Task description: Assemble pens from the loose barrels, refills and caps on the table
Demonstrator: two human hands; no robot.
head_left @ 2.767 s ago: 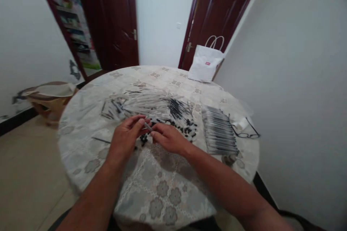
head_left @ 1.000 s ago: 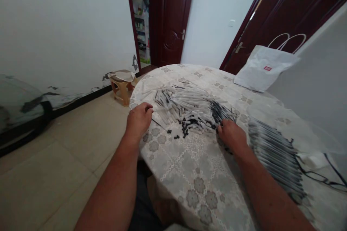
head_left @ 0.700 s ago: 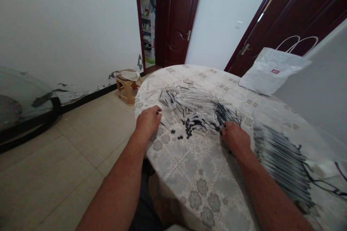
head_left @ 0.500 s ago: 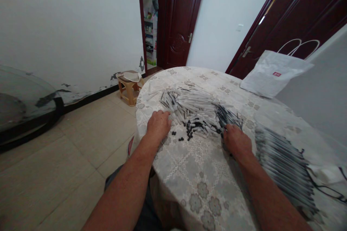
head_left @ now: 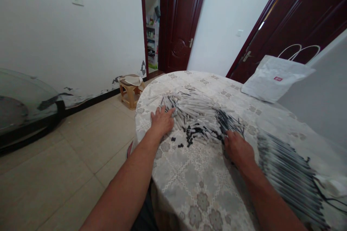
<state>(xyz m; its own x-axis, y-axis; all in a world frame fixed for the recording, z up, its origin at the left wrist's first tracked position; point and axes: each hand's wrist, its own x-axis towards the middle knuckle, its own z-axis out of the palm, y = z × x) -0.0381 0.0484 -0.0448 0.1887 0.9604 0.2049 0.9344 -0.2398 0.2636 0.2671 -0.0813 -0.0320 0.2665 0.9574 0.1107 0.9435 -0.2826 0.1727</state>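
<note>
A heap of clear pen barrels (head_left: 195, 110) lies on the round table (head_left: 200, 187), with thin black refills (head_left: 229, 122) at its right and small black caps (head_left: 189, 138) in front. My left hand (head_left: 162, 121) lies flat, fingers stretched onto the heap's left edge. My right hand (head_left: 238, 149) rests knuckles up at the refills; its fingertips are curled down among them and hidden. A row of assembled pens (head_left: 290, 173) lies to the right.
A white paper bag (head_left: 273, 81) leans at the table's far right by a dark door (head_left: 298, 18). A small wooden stool (head_left: 131, 88) stands on the tiled floor at the left. A black cord (head_left: 329, 196) lies at the right edge.
The view has swung left since the first frame, when both hands worked together over the caps. My left hand slid from the table edge up onto the barrels and opened flat. My right hand stayed at the refills.
</note>
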